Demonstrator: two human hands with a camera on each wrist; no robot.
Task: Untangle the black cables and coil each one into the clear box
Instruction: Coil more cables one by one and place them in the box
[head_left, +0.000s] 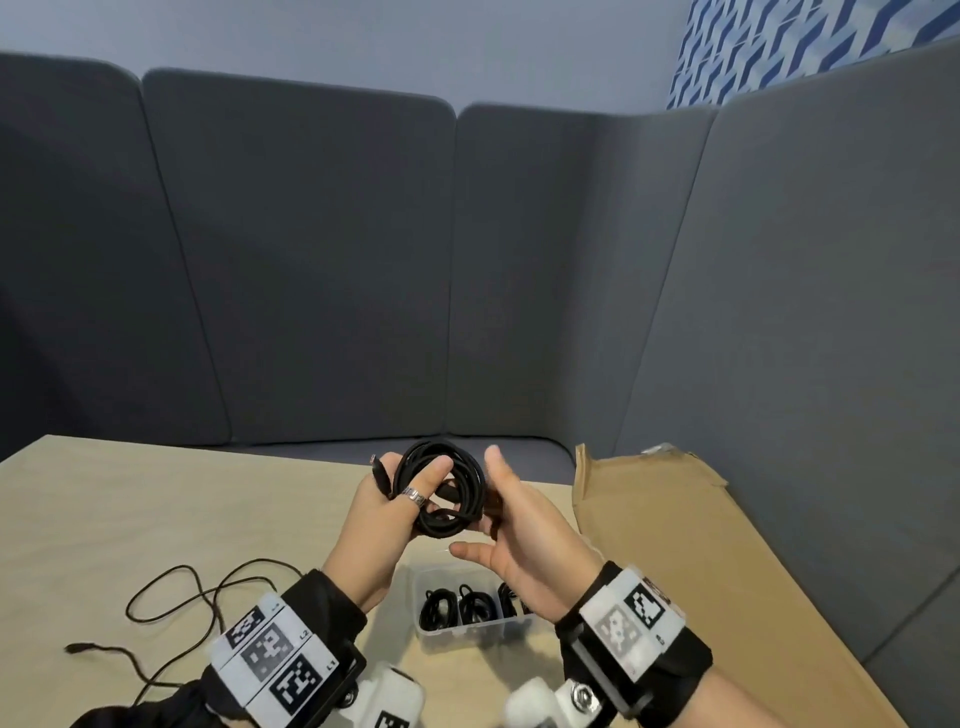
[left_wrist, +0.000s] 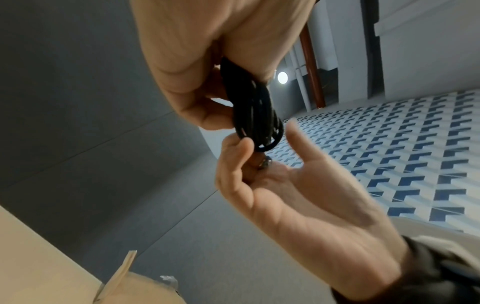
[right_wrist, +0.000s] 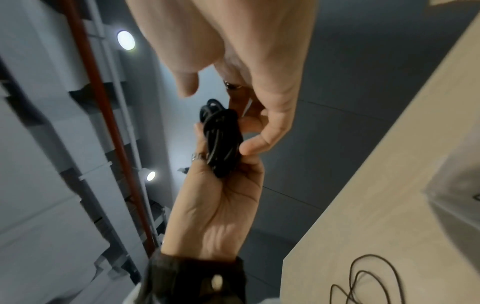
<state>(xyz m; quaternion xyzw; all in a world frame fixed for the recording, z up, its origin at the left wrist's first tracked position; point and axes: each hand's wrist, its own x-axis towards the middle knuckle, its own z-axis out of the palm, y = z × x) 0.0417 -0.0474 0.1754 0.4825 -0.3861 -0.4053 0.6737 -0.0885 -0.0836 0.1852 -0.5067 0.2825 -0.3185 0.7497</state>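
Wrist markers near; left hand (head_left: 387, 512) grips coiled black cable (head_left: 448, 487), right hand (head_left: 511, 525) open beside; next: drop into clear box (head_left: 467, 631).

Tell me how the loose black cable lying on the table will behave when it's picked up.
The loose cable looks thin and lies in slack, wandering loops, so it will probably droop limply and trail. Its loops cross one another, so it may snag itself. It is likely light, like the coiled cable the left hand holds.
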